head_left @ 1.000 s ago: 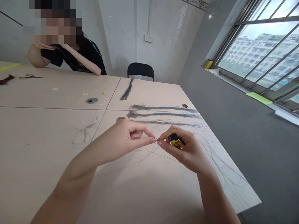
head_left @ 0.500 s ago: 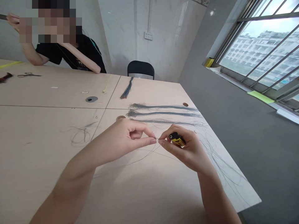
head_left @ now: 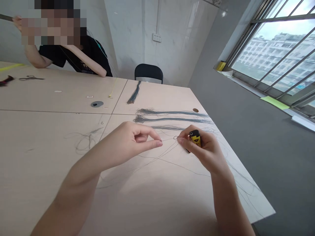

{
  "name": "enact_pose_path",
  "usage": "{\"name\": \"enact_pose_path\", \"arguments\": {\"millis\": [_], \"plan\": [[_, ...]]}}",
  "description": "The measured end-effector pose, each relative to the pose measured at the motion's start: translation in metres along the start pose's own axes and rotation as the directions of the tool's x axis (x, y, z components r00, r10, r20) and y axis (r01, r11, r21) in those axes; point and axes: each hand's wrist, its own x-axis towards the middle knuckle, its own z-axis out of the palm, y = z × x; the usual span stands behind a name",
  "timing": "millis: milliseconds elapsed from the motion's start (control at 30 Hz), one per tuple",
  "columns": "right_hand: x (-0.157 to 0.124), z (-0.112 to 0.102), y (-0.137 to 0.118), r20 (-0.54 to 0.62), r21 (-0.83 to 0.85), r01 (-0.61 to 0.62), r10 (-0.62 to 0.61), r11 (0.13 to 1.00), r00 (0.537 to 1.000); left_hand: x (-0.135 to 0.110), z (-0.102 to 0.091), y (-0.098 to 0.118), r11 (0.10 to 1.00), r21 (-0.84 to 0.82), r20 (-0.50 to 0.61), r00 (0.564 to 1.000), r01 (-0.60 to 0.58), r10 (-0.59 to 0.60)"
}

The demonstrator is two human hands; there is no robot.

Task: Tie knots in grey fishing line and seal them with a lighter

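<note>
Compared with the earlier frame, I see the hands have come apart: the right hand [head_left: 204, 149] has moved away from the left hand [head_left: 130, 139], leaving a gap between them. The right hand is closed around a black-and-yellow lighter [head_left: 195, 137]. The left thumb and forefinger are pinched together, but I can't tell if they hold anything. A thin dark strand [head_left: 169, 140] with a small loop lies just left of the lighter, between the hands, over the bench [head_left: 49, 170]. Beyond the lighter lie three long grey fibre bundles [head_left: 172, 112] and a shorter bundle [head_left: 134, 93]. Scissors [head_left: 31, 78] lie far left of it, and a co-worker's arm [head_left: 83, 62] is farther off.
</note>
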Motion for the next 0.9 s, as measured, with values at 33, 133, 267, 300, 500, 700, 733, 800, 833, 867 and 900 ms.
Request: {"name": "enact_pose_path", "arguments": {"millis": [33, 133, 267, 300, 500, 700, 733, 800, 833, 867, 900], "plan": [[0.001, -0.001, 0.0, 0.002, 0.05, -0.026, 0.026, 0.998, 1.0, 0.0, 0.0, 0.001, 1.0, -0.005, 0.003, 1.0, 0.004, -0.004], [0.004, -0.002, 0.003, 0.107, 0.185, -0.136, 0.118, 0.973, 0.987, 0.002, 0.001, 0.002, 1.0, -0.026, 0.02, 1.0, -0.001, 0.001], [0.007, 0.0, 0.007, 0.294, 0.245, -0.274, 0.198, 0.93, 0.935, 0.003, 0.003, 0.001, 1.0, -0.013, 0.026, 1.0, -0.011, 0.012], [0.007, 0.001, 0.008, 0.313, 0.251, -0.291, 0.207, 0.923, 0.927, 0.003, 0.003, 0.001, 1.0, -0.009, 0.027, 1.0, -0.014, 0.014], [0.012, -0.002, 0.013, 0.378, 0.291, -0.316, 0.195, 0.903, 0.905, 0.007, 0.002, -0.004, 1.0, 0.005, 0.011, 1.0, 0.007, -0.007], [0.014, -0.006, 0.013, 0.33, 0.328, -0.302, 0.191, 0.895, 0.925, 0.008, 0.001, -0.008, 1.0, 0.0, -0.022, 1.0, 0.006, -0.006], [0.014, -0.005, 0.013, 0.343, 0.331, -0.317, 0.199, 0.889, 0.918, 0.008, 0.002, -0.008, 1.0, 0.0, -0.018, 1.0, 0.005, -0.005], [0.015, -0.001, 0.013, 0.427, 0.341, -0.365, 0.203, 0.866, 0.881, 0.008, 0.002, -0.008, 1.0, -0.001, -0.007, 1.0, 0.002, -0.002], [0.015, 0.001, 0.014, 0.475, 0.352, -0.389, 0.196, 0.851, 0.858, 0.009, 0.002, -0.008, 1.0, -0.002, -0.005, 1.0, 0.0, 0.0], [0.016, 0.001, 0.015, 0.515, 0.368, -0.41, 0.184, 0.834, 0.837, 0.009, 0.001, -0.008, 1.0, -0.002, -0.013, 1.0, -0.002, 0.002], [0.017, 0.0, 0.015, 0.543, 0.388, -0.425, 0.17, 0.818, 0.823, 0.01, 0.0, -0.008, 1.0, 0.001, -0.025, 1.0, 0.002, -0.002]]}}
